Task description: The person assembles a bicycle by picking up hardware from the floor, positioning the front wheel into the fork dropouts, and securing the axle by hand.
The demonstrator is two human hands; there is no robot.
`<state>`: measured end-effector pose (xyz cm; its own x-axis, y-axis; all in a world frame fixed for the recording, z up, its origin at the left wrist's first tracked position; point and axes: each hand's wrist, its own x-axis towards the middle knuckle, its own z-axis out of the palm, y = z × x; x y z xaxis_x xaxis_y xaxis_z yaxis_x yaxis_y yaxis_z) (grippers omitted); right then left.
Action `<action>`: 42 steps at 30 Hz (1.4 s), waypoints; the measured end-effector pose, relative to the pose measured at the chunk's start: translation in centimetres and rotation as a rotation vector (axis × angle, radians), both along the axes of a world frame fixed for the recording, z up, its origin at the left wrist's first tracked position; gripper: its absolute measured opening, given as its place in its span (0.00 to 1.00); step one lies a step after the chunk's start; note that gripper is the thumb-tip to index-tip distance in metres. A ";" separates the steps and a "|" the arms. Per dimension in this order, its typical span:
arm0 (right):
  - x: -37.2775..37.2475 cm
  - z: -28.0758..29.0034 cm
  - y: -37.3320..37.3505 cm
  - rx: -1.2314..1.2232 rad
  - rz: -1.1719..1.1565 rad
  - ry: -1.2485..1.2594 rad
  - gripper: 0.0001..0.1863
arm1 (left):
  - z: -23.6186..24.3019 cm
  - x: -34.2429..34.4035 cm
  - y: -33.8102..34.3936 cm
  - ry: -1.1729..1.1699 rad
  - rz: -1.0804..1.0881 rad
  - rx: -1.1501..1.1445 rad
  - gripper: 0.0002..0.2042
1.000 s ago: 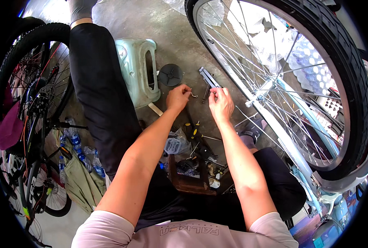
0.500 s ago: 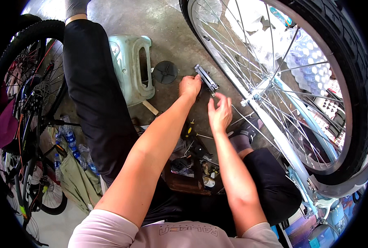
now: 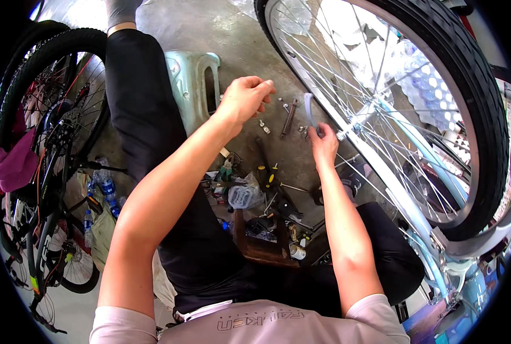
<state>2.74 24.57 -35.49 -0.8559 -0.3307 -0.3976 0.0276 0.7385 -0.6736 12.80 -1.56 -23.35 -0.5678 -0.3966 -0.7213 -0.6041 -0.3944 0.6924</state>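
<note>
My left hand (image 3: 245,98) hangs raised above the concrete floor (image 3: 209,28) with thumb and fingertips pinched narrow, as if on a tiny part, though I cannot tell what, if anything, sits between them. My right hand (image 3: 323,143) reaches toward 1 o'clock, fingers closed on a small pale piece right at the hub (image 3: 347,131) of the big wheel (image 3: 393,103); the piece is too small for me to name. To do this well, I judge I should keep the right hand steady against the spokes, bring the left in slowly, and keep any small part over the floor close by so a drop does not roll far. On the floor between my hands, at about 12 o'clock, lie a dark flat wrench (image 3: 290,117) and a few loose bits of hardware (image 3: 265,126), well apart from the wheel rim. Nearer me, at 6 o'clock from the hands, an open wooden box (image 3: 267,252) holds a jumble of tools and a small can, with a yellow-handled screwdriver (image 3: 269,175) and a clear plastic bag (image 3: 244,196) just beside it. A pale green stool (image 3: 192,80) stands at 10 o'clock, touching my outstretched leg (image 3: 140,114).
</note>
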 end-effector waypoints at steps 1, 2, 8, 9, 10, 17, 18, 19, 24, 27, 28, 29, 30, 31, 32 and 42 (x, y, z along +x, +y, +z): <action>0.1 -0.1 1.2 -0.075 -0.162 -0.287 0.20 | 0.9 0.2 0.1 0.033 0.025 0.035 0.14; 0.3 -0.2 2.0 -0.072 -0.166 -0.278 0.20 | 1.7 0.3 0.0 0.066 0.041 0.058 0.14; 1.8 -3.7 5.1 -0.285 -0.452 -0.712 0.22 | -0.9 -0.6 0.9 0.045 0.019 0.130 0.13; 2.1 -3.5 4.8 -0.286 -0.449 -0.712 0.22 | -1.7 -0.4 1.1 0.008 0.016 0.151 0.13; 2.4 -3.2 4.5 -0.289 -0.487 -0.653 0.22 | -2.5 -0.2 1.2 0.008 0.018 0.148 0.13; 4.9 -0.5 3.2 0.235 0.024 0.276 0.14 | -2.0 0.6 -0.1 -0.017 0.143 0.194 0.11; 4.4 0.0 2.3 0.172 0.080 0.255 0.13 | -0.6 0.1 -0.6 -0.001 0.164 0.202 0.11; 3.9 0.4 1.2 0.107 0.137 0.231 0.12 | 0.2 -0.3 -1.0 0.022 0.186 0.199 0.11; 1.6 -1.6 -5.2 -0.042 0.342 0.259 0.11 | 3.4 -0.5 -2.8 0.116 0.177 0.175 0.12; 1.1 -3.1 -7.4 0.072 0.449 0.358 0.10 | 2.8 0.3 -3.3 0.151 0.262 0.239 0.12; 0.9 -3.6 -8.2 0.069 0.452 0.356 0.10 | 2.6 0.4 -3.5 0.114 0.328 0.227 0.12; 0.9 -4.0 -8.6 0.073 0.483 0.410 0.09 | 2.9 0.3 -3.9 0.105 0.336 0.229 0.12; 1.0 -4.4 -8.8 0.076 0.514 0.464 0.08 | 3.2 0.1 -4.3 0.194 0.335 0.217 0.12; 1.2 -4.6 -8.7 0.077 0.521 0.455 0.08 | 3.5 -0.1 -4.6 0.282 0.333 0.205 0.12; 1.1 -4.7 -8.9 0.139 0.562 0.478 0.07 | 3.8 -0.4 -4.8 0.290 0.342 0.213 0.12; 0.3 -5.2 -9.9 0.298 0.791 0.617 0.06 | 3.7 -0.6 -6.0 0.304 0.370 0.225 0.12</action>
<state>3.05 14.64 -40.67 -0.5206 -0.8449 -0.1231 -0.8223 0.5349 -0.1939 12.19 -7.60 -19.66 -0.6158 -0.4643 -0.6365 -0.1816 -0.7025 0.6881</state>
